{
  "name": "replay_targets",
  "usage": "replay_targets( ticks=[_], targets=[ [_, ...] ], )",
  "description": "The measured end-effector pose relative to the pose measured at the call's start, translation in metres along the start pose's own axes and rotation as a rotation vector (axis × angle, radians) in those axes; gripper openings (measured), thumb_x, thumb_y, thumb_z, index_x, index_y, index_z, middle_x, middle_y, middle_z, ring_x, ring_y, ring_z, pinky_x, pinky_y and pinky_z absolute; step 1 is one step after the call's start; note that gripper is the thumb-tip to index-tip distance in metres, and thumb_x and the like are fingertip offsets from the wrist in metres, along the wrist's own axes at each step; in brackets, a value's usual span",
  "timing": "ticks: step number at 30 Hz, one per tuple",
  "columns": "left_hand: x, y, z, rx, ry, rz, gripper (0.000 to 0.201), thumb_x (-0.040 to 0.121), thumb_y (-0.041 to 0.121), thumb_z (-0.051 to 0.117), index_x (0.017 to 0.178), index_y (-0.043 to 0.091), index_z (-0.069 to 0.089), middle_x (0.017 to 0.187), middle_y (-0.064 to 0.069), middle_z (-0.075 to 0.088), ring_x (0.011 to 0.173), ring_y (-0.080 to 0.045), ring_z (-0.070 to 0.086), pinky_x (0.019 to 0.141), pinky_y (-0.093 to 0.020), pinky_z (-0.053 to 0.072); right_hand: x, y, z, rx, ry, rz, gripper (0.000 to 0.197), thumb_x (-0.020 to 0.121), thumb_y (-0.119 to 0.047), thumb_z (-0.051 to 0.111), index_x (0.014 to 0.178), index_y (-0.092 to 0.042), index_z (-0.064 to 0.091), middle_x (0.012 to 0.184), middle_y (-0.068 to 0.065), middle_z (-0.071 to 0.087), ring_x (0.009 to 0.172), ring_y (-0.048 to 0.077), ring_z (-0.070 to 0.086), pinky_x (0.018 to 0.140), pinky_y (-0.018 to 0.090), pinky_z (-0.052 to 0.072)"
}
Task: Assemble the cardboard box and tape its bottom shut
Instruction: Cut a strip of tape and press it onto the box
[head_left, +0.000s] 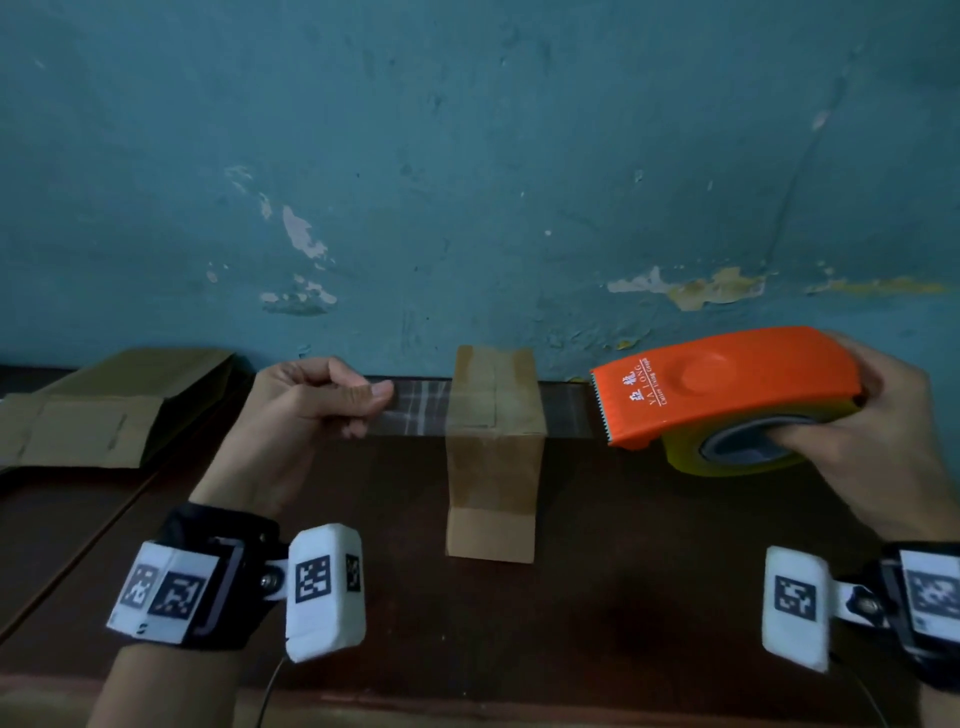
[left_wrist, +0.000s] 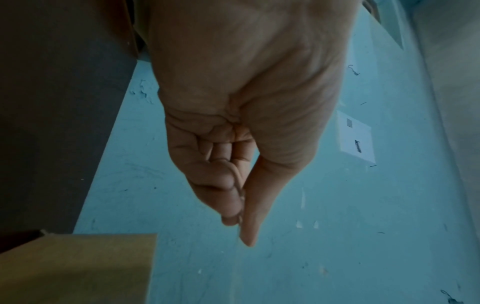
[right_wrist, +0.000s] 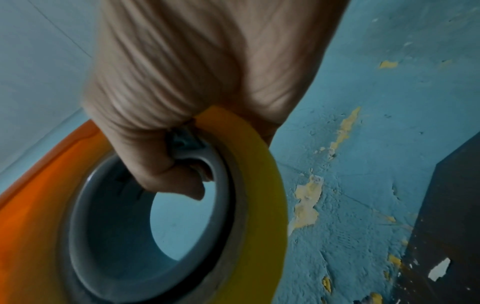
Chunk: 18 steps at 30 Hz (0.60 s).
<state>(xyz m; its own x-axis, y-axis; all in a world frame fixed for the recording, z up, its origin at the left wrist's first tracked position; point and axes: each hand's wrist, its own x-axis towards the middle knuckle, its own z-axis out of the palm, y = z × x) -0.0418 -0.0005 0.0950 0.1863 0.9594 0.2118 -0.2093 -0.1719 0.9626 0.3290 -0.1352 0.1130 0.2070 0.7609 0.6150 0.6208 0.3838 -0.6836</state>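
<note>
A small brown cardboard box (head_left: 492, 483) stands upright on the dark table (head_left: 623, 597), its taped face up. A strip of clear tape (head_left: 421, 408) stretches level over the box top, from my left hand (head_left: 332, 400) to the orange tape dispenser (head_left: 727, 384). My left hand pinches the tape's free end between thumb (left_wrist: 254, 205) and fingers, left of the box. My right hand (head_left: 878, 436) grips the dispenser to the right of the box, fingers hooked through the grey core (right_wrist: 155, 216) of the yellow tape roll (right_wrist: 262, 185). A corner of the box (left_wrist: 78, 267) shows in the left wrist view.
Flattened cardboard boxes (head_left: 98, 410) lie at the table's back left. A peeling blue wall (head_left: 467, 182) runs right behind the table's far edge. Wrist cameras with markers sit on both forearms.
</note>
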Motion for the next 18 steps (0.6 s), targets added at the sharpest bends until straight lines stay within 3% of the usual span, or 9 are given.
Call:
replay_targets(
  ticks=[2,3,5,7,9,11,14,18],
  targets=[
    [-0.001,0.000,0.003,0.001,-0.006,-0.006,0.053,0.026,0.043,0.101,0.053,0.014,0.066,0.049,-0.004,0.055,0.042,-0.010,0.047,0.045,-0.016,0.039,-0.001,-0.003,0.000,-0.015,0.000,0.000,0.076,0.060,-0.002,0.089,0.096,-0.064,0.065,0.092,-0.037,0.069,0.089,-0.011,0.067,0.082,0.006,0.051],
    [-0.001,0.000,0.004,-0.008,-0.010,-0.016,0.049,0.029,0.038,0.100,0.053,0.015,0.065,0.049,-0.003,0.056,0.042,-0.010,0.047,0.046,-0.017,0.039,-0.001,-0.001,-0.001,-0.028,0.001,0.005,0.073,0.061,0.003,0.088,0.097,-0.057,0.066,0.090,-0.037,0.069,0.088,-0.011,0.067,0.080,0.004,0.050],
    [-0.001,0.003,0.007,-0.031,-0.017,-0.038,0.035,0.040,0.021,0.095,0.053,0.014,0.064,0.050,-0.002,0.058,0.042,-0.010,0.047,0.047,-0.019,0.038,-0.001,0.005,-0.001,-0.073,0.035,0.029,0.072,0.062,0.019,0.079,0.097,-0.043,0.065,0.087,-0.023,0.073,0.082,-0.006,0.068,0.074,0.006,0.051],
    [-0.003,0.007,0.013,-0.025,-0.020,-0.030,0.032,0.045,0.011,0.089,0.058,0.008,0.060,0.050,-0.003,0.057,0.041,-0.010,0.046,0.045,-0.017,0.037,-0.002,0.008,-0.001,-0.141,0.057,0.055,0.068,0.064,0.024,0.075,0.100,-0.033,0.065,0.084,-0.011,0.070,0.077,0.003,0.067,0.072,0.008,0.052],
    [-0.006,0.011,0.023,-0.027,-0.045,-0.007,0.031,0.052,0.001,0.087,0.061,0.005,0.057,0.049,-0.004,0.055,0.041,-0.011,0.046,0.044,-0.016,0.037,-0.003,0.005,0.001,-0.205,0.075,0.090,0.067,0.065,0.024,0.074,0.112,-0.023,0.065,0.090,-0.012,0.064,0.076,0.006,0.064,0.073,0.016,0.055],
    [-0.010,0.014,0.037,-0.054,-0.083,0.002,0.027,0.057,0.002,0.085,0.057,0.009,0.060,0.050,-0.005,0.056,0.041,-0.012,0.047,0.044,-0.017,0.038,-0.005,0.003,0.003,-0.266,0.088,0.112,0.071,0.066,0.022,0.075,0.121,-0.020,0.062,0.088,-0.016,0.059,0.079,0.008,0.061,0.076,0.031,0.053],
    [-0.014,0.016,0.056,-0.059,-0.157,0.016,0.028,0.061,0.002,0.090,0.059,0.010,0.063,0.053,-0.008,0.059,0.043,-0.013,0.050,0.048,-0.019,0.042,-0.005,0.002,0.003,-0.396,0.103,0.115,0.071,0.065,0.018,0.078,0.127,-0.013,0.064,0.087,-0.006,0.059,0.080,0.027,0.064,0.081,0.051,0.056],
    [-0.022,0.021,0.072,0.007,-0.200,0.054,0.024,0.063,0.011,0.087,0.065,0.006,0.064,0.056,-0.011,0.059,0.046,-0.013,0.054,0.050,-0.020,0.046,-0.005,0.001,0.002,-0.529,0.103,0.093,0.064,0.064,0.012,0.082,0.123,-0.009,0.068,0.086,0.001,0.062,0.077,0.032,0.065,0.081,0.057,0.057]
  ],
)
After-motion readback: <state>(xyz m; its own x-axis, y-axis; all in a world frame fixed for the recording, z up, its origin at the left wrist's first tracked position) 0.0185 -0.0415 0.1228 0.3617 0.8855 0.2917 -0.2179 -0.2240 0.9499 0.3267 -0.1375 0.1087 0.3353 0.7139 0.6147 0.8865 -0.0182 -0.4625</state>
